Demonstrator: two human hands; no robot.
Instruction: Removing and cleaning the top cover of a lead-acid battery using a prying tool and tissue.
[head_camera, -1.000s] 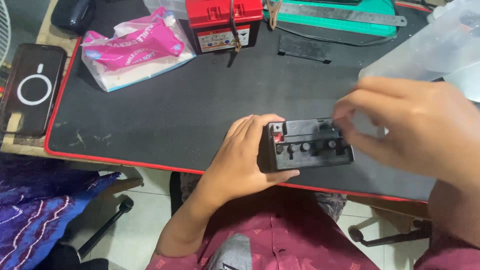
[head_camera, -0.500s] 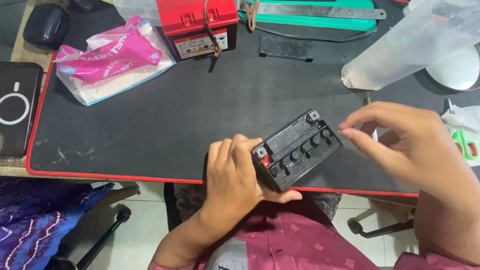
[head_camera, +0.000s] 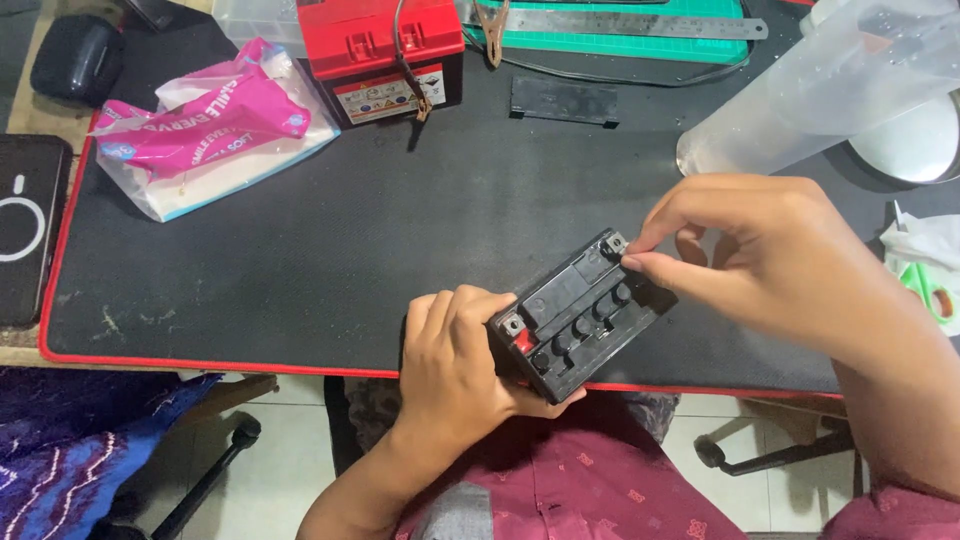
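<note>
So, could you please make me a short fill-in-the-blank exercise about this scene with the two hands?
1. The left hand grips a small ____ battery by its end.
2. The right hand pinches at the battery's far ____.
3. The battery is held over a black mat with a ____ edge.
4. Behind the tissue pack stands a box coloured ____.

Missing words: black; corner; red; red

Home workbench: cutting mat (head_camera: 640, 45), steel ruler (head_camera: 640, 22)

Bare mat (head_camera: 330, 240) left of battery (head_camera: 578, 312); clear beaker (head_camera: 800, 95) crowds right; red battery (head_camera: 382, 55) blocks behind.
</note>
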